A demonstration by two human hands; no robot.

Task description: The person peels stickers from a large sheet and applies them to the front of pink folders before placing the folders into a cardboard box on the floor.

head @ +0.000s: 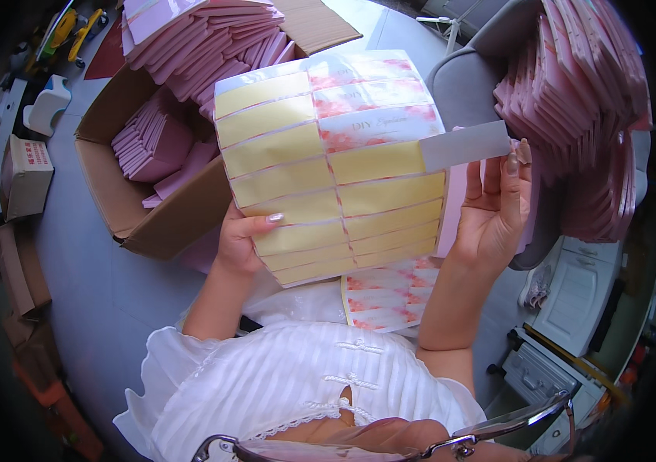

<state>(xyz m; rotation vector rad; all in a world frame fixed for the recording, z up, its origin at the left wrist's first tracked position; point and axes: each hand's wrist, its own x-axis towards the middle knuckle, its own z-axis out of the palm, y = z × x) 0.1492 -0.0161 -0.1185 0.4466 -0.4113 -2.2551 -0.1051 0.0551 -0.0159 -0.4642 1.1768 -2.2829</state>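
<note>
My left hand [244, 237] grips the lower left edge of a large sticker sheet [287, 156], its thumb on top. Several slots of the sheet show bare yellow backing; three printed pink-and-white labels [377, 126] sit at its upper right. At the sheet's right edge, my right hand [495, 202] pinches the right end of a label strip [466, 147], whose pale back faces me. The strip's left end meets the sheet; whether it still sticks there I cannot tell. On my lap, partly under the raised sheet, lies another printed sticker sheet [382, 300].
An open cardboard box [172, 225] at left holds pink flat packets [154, 136], with a tall pile [206, 46] behind. More pink packets [564, 98] are stacked on a grey chair [460, 81] at right. A white stool [48, 107] stands far left, a white cabinet [576, 291] at right.
</note>
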